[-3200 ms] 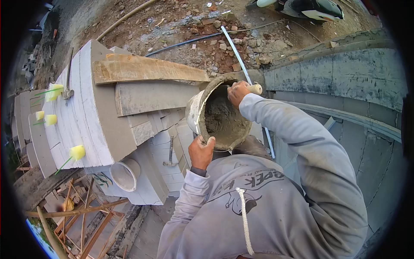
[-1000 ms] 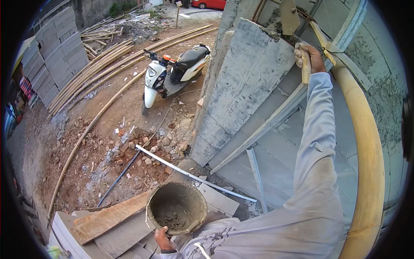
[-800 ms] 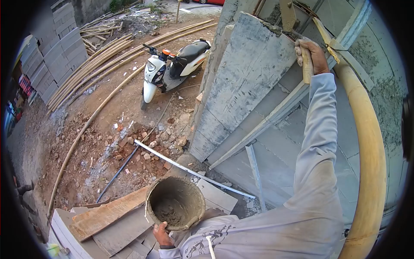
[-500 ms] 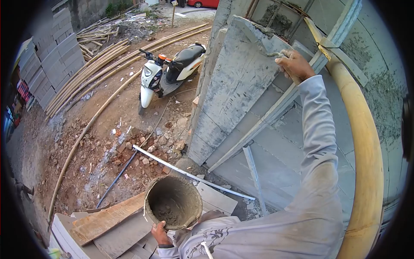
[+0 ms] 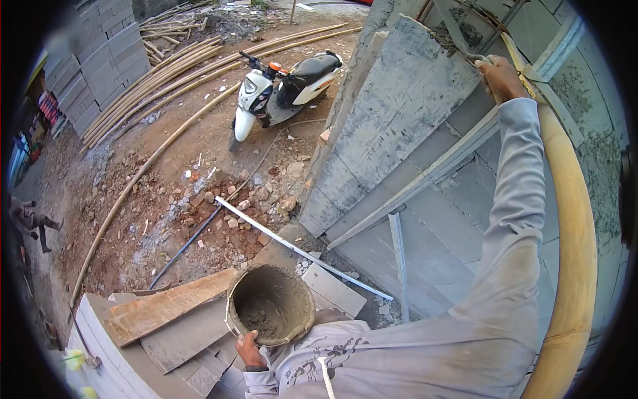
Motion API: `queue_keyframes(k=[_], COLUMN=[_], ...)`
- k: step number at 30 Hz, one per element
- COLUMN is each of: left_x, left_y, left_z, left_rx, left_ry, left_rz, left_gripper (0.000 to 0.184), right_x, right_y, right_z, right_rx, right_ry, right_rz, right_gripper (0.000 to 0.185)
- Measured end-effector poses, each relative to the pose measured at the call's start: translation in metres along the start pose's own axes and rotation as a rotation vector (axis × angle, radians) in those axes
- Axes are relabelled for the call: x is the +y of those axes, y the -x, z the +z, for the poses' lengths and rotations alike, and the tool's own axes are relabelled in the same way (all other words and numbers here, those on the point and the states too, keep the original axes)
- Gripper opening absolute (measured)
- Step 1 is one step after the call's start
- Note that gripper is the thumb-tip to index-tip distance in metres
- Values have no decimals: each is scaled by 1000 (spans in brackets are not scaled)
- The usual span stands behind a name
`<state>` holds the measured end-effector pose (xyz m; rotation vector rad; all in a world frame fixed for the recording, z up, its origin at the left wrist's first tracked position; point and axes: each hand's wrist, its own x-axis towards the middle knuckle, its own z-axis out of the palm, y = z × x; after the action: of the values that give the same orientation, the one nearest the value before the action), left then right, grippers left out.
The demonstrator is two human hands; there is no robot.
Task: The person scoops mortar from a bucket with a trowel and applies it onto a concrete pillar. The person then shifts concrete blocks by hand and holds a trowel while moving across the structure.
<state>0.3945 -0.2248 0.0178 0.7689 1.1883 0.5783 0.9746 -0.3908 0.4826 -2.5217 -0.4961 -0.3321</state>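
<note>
My left hand is closed on the rim of a mortar-caked bucket, which tilts against my body with some wet mortar in the bottom. Up at the top right, my right hand grips a trowel by its handle. The trowel's blade lies at the opening on top of a column, just past the upper edge of a grey formwork board. Rough mortar and rebar show in that opening. My fingers hide most of the handle.
A thick bamboo pole rises close on my right. Below me are stacked blocks with a wooden plank. A metal strip crosses the rubble. A scooter stands beyond, near bamboo poles. A person walks at far left.
My right hand has moved the trowel from the face of the board up and right to the column's opening. The view has shifted; my left hand keeps the bucket.
</note>
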Motion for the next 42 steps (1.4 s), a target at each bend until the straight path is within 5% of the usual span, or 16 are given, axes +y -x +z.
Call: queue_keyframes(k=[1, 3, 5, 7, 9, 10, 13, 15, 17, 20, 25, 30, 34, 38, 40, 42], left_x=[-12, 2, 9, 4, 1, -2, 21, -9, -20, -52, -74, -54, -36, -34, -27, -30], left_y=[-6, 3, 5, -2, -5, -4, 7, -2, -1, 1, 17, 34, 38, 36, 43, 44], left_z=[-10, -6, -13, -18, -22, -21, -23, -29, -29, -33, -38, -44, -32, -46, -46, -38], left_rx=[9, 14, -22, -9, 25, 59, 42, 38, 77, 142, 310, 424, 367, 229, 165, 120], left_ry=[35, 103, 10, 22, -41, -78, -223, -149, -236, -351, -275, -196, 115, -57, -103, -212], left_rz=[-6, -66, -76, 23, 24, 38, 35, 4, 102, 55, 87, 64, 164, 111, 107, 129], left_gripper=[20, 19, 22, 22, 20, 21, 19, 22, 22, 23, 32, 29, 43, 44, 47, 49], right_x=[0, 4, -11, -27, -19, -26, -24, -1, -31, -28, -31, -13, -8, -57, -94, -92], right_y=[1, 28, 81, 151, 204, 242, 332, 386, 414, 439, 442, 447, 454, 454, 449, 452], right_z=[4, 26, 71, 132, 194, 229, 317, 380, 405, 457, 432, 435, 450, 461, 465, 504], right_rx=[58, -15, -31, -357, -805, -1024, -1557, -1372, -1416, -1502, -1380, -1633, -1736, -1857, -1985, -1865], right_ry=[82, -354, -251, -387, -237, -341, 73, 22, 417, 553, 438, 556, 472, 409, 416, 278], right_rz=[-6, -35, -211, -195, -548, -530, -718, -1126, -1126, -1090, -1231, -954, -1069, -556, -1030, -1908], right_gripper=[17, 17, 15, 16, 38, 45, 50, 46, 41, 43, 42, 47, 42, 29, 27, 24])
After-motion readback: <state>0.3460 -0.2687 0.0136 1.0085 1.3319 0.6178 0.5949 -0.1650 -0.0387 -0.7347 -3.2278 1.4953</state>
